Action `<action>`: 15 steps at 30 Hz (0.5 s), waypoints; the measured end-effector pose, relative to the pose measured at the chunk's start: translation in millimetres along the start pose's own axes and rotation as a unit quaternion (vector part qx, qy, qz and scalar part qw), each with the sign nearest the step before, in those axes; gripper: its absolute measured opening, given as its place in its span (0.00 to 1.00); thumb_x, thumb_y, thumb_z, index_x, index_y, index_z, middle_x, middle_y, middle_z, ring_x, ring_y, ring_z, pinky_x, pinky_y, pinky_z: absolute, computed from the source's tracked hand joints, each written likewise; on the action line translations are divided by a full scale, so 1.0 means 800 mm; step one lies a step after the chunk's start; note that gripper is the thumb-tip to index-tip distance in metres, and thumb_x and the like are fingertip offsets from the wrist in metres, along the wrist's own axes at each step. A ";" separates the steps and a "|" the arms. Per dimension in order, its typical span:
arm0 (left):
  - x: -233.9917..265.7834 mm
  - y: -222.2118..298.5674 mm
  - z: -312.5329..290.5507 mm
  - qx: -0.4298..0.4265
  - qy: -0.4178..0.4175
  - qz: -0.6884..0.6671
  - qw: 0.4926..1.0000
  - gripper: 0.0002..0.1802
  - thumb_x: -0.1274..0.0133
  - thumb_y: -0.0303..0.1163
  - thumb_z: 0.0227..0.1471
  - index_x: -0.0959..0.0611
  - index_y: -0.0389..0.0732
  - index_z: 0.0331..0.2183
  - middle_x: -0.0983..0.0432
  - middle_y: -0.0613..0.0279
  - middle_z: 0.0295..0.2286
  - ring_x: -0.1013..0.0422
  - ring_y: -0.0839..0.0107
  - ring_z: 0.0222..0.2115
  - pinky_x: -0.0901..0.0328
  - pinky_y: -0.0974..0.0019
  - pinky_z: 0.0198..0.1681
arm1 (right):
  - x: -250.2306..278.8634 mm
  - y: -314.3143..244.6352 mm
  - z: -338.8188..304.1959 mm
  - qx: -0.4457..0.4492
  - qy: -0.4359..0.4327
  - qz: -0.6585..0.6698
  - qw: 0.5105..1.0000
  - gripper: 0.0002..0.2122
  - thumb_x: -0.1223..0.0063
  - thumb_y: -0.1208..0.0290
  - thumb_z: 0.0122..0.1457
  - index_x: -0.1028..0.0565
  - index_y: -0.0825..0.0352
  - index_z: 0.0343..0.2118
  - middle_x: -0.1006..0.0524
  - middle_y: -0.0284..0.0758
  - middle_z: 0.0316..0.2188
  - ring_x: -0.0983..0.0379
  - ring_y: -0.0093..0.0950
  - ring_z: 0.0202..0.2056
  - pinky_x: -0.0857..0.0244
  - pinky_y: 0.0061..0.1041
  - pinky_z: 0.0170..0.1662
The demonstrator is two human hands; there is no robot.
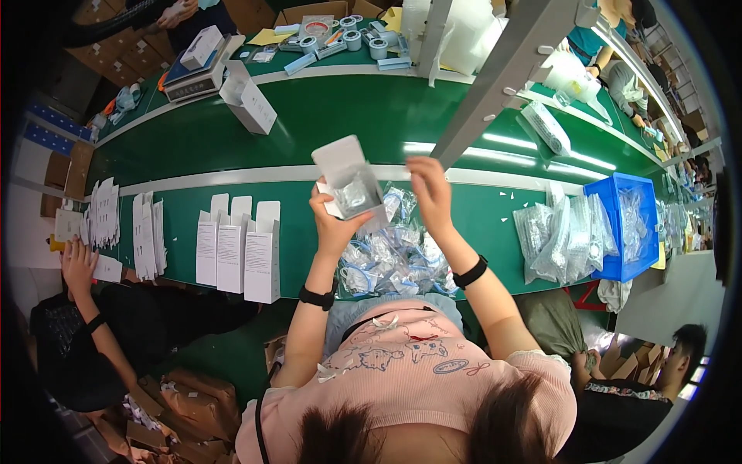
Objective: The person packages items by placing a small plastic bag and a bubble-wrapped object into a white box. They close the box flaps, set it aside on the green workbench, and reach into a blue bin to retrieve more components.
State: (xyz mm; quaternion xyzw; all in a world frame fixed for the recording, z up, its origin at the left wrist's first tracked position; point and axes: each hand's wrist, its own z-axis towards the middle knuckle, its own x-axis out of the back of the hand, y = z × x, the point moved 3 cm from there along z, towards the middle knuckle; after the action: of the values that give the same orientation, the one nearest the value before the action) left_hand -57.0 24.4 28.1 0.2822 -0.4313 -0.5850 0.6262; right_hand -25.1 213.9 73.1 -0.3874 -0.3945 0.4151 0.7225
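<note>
My left hand (pixel 337 229) is wrapped around the lower left side of a white carton (pixel 374 192), tilted with its top flap raised. Inside the carton lies something in clear plastic (pixel 354 195); what it is I cannot make out. Just right of the carton, apart from it, my right hand (pixel 433 193) is raised with loosely bent fingers and nothing visible in it. Below both hands spreads a pile of clear plastic bags (pixel 379 267) with white and blue parts inside. Several white cartons (pixel 229 255) stand in a row to the left, flaps up.
Stacks of flat white cartons (pixel 147 236) lie at the left, near another person's hand (pixel 77 267). Bubble-wrap bags (pixel 563 238) lie beside a blue bin (pixel 618 185) at the right. A slanted grey post (pixel 502 85) rises behind. Another open carton (pixel 251 108) sits on the far green surface.
</note>
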 end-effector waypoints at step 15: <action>0.028 0.031 0.001 0.090 -0.032 0.146 0.985 0.08 0.41 0.25 0.32 0.23 0.37 0.22 0.33 0.52 0.39 0.33 0.68 0.29 0.39 0.68 0.32 | 0.024 0.092 -0.045 -0.113 0.021 -0.184 0.976 0.08 0.46 0.80 0.41 0.30 0.68 0.26 0.29 0.38 0.24 0.33 0.36 0.25 0.39 0.26 0.27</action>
State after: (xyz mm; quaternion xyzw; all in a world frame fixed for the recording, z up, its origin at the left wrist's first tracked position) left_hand -46.7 6.6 54.7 0.2522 -0.5385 -0.4548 0.6630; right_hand -8.2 248.8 -1.4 -0.3960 -0.4877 0.2198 0.7464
